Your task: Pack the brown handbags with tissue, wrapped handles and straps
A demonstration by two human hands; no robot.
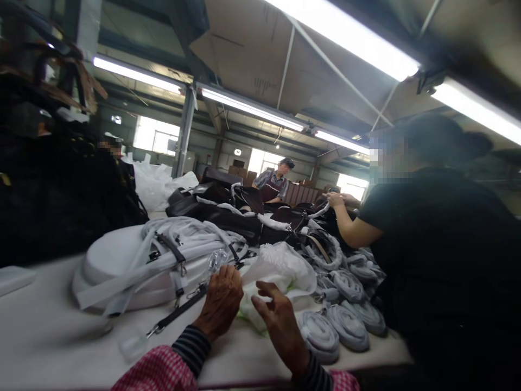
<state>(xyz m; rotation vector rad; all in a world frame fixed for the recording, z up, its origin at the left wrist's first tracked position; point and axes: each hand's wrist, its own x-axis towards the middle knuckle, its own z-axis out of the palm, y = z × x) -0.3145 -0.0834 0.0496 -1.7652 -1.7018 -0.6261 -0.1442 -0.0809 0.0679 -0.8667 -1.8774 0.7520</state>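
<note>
My left hand (223, 297) is closed, its fingers curled down, and what they hold is hidden. Just behind its knuckles is a crinkled piece of clear plastic (218, 260). A black strap with metal clips (181, 310) lies on the table beside this hand. My right hand (280, 325) is open, thumb and fingers apart, in front of a white plastic bag (280, 266) with green marks. To its right lie several coiled straps in pale wrapping (319, 332). Left of my hands, long wrapped straps (179, 244) are heaped on a rounded white bundle (112, 258).
The pale table (49, 331) carries a pile of dark bags (220, 209) farther back. Close on the right, a person in black (443, 260) handles a wrapped strap. Another person in an apron (272, 185) stands behind the pile. Black bags (61, 190) rise at left.
</note>
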